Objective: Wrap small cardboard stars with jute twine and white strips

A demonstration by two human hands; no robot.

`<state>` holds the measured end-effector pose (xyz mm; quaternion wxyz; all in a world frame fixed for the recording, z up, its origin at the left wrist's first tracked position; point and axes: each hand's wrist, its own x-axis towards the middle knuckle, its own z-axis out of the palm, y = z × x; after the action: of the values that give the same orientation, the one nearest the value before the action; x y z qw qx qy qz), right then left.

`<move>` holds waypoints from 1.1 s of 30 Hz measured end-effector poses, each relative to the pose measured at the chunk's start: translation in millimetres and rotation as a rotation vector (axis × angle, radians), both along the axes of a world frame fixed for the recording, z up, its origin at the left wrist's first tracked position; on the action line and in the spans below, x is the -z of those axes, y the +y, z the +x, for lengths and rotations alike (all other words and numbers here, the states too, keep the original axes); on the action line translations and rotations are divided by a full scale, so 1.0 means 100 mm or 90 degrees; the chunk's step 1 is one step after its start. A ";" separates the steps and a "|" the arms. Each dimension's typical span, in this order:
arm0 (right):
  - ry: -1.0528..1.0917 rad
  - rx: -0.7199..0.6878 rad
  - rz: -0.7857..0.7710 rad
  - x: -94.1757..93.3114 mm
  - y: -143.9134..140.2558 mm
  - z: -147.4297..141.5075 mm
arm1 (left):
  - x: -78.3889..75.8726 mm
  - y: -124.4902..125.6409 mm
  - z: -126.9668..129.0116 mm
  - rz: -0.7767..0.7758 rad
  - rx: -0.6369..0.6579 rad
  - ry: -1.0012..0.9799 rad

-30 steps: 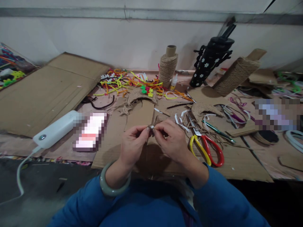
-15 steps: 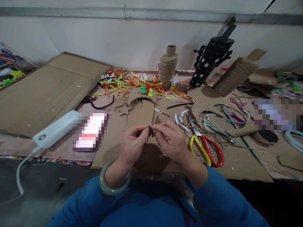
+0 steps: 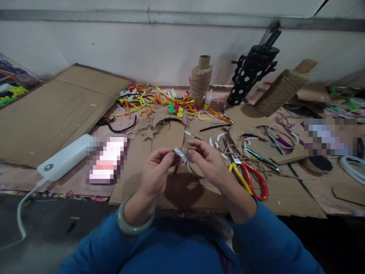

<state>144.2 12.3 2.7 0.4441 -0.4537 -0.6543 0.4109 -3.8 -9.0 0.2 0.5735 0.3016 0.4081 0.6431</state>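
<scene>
My left hand [image 3: 155, 176] and my right hand [image 3: 209, 166] meet in front of my chest over a sheet of cardboard [image 3: 159, 186]. Between their fingertips they pinch a small brown cardboard piece [image 3: 186, 147] with a white strip [image 3: 180, 154] peeling off it; the strip curls down under my right hand. Which hand grips the strip and which the piece is hard to tell. A pale green bangle [image 3: 134, 224] circles my left wrist. Scissors with one yellow and one red handle [image 3: 251, 179] lie just right of my right hand.
Two twine spools [image 3: 201, 79] [image 3: 281, 90], a glue bottle [image 3: 208, 99], coloured pipe cleaners [image 3: 154, 101], a twine star [image 3: 149, 133], a black flowered bottle [image 3: 248, 76], a white power bank [image 3: 67, 156] with cable, a phone [image 3: 108, 160] and cardboard scraps lie around.
The white strip has come away from the small piece and now stands out between my fingertips; both hands have shifted slightly up and left.
</scene>
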 end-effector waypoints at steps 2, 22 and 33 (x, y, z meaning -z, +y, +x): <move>0.038 -0.024 -0.032 -0.01 0.01 -0.01 | 0.00 -0.01 0.00 -0.008 0.015 -0.014; -0.013 -0.041 -0.034 -0.06 0.00 0.06 | 0.06 0.05 -0.10 -0.077 0.094 -0.009; 0.201 0.008 -0.171 -0.05 0.10 0.00 | 0.04 0.00 -0.09 -0.053 0.134 0.028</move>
<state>144.6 22.6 7.9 0.4790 -0.4430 -0.5130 0.5579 -12.6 -8.5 -3.3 0.6409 0.3329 0.4129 0.5549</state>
